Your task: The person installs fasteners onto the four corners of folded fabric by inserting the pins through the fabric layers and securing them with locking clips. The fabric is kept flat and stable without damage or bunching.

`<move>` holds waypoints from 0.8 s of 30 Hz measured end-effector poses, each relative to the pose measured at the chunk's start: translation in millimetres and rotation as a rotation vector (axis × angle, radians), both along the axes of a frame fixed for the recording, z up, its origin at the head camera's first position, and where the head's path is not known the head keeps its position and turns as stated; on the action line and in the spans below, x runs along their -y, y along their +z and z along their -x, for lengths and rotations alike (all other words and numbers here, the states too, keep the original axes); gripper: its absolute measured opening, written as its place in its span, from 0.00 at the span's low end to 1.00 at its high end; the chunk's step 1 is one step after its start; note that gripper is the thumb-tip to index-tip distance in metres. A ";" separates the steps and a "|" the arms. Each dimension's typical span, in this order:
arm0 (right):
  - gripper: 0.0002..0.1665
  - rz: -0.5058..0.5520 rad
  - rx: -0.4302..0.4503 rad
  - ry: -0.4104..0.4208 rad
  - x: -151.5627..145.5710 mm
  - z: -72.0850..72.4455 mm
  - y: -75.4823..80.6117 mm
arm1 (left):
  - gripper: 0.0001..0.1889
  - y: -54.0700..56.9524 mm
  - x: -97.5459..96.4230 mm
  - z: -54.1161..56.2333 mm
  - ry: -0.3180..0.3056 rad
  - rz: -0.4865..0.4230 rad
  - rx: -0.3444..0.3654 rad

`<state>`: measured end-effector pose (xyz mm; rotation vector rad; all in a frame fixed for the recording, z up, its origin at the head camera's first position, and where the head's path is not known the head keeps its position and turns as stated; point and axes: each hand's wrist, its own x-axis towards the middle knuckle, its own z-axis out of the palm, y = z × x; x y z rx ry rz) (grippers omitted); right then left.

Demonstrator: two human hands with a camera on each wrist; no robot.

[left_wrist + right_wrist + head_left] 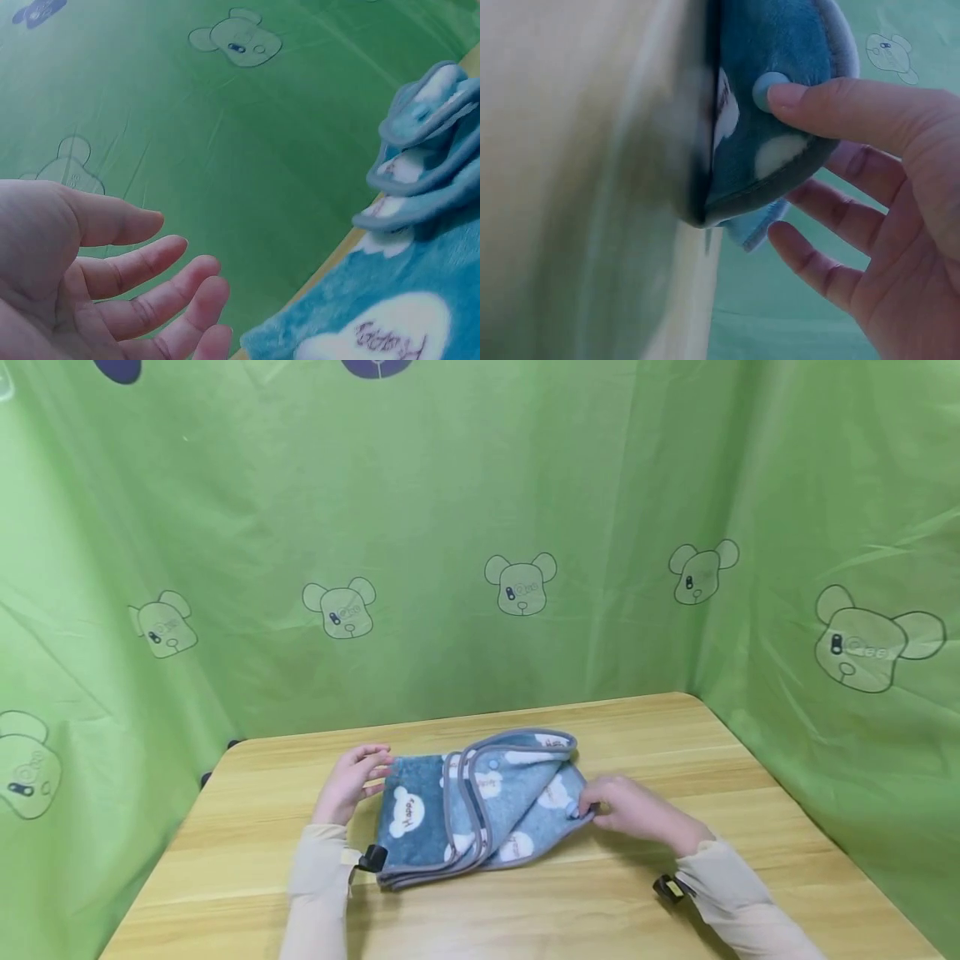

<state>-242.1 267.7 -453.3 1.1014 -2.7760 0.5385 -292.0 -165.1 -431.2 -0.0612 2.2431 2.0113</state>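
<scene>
A blue fleece blanket (pixel 420 810) with white bear patches, the word Happy and grey edging lies partly folded on the table, its left part flat and its right part in loose layers. My right hand (pixel 626 810) pinches the blanket's right corner; in the right wrist view the thumb (pixel 832 105) lies against a light blue snap button (pixel 769 90), other fingers behind the cloth. Beside the blanket's left edge is my left hand (pixel 356 781), fingers spread and loosely bent. In the left wrist view that hand (pixel 112 277) holds nothing, apart from the blanket (pixel 300 330).
The light wooden table (pixel 247 827) extends around the blanket. Behind it and at both sides hangs a green curtain (pixel 435 668) printed with bear heads. Each wrist wears a small black camera, one on the left (pixel 372 858) and one on the right (pixel 670 888).
</scene>
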 end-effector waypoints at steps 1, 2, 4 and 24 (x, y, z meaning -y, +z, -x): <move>0.13 -0.008 0.003 -0.003 -0.3 -0.7 -1.7 | 0.21 -0.5 1.7 0.0 0.002 -0.004 0.003; 0.13 -0.012 0.008 -0.003 -0.5 -1.4 -3.1 | 0.21 -1.1 3.1 0.1 0.002 -0.006 0.007; 0.13 -0.029 0.015 -0.011 -0.6 -2.5 -5.7 | 0.22 -2.4 5.4 0.5 0.000 -0.008 0.015; 0.07 0.003 0.237 -0.009 -6.3 -8.3 17.6 | 0.22 -6.1 19.1 -3.2 -0.035 0.056 0.058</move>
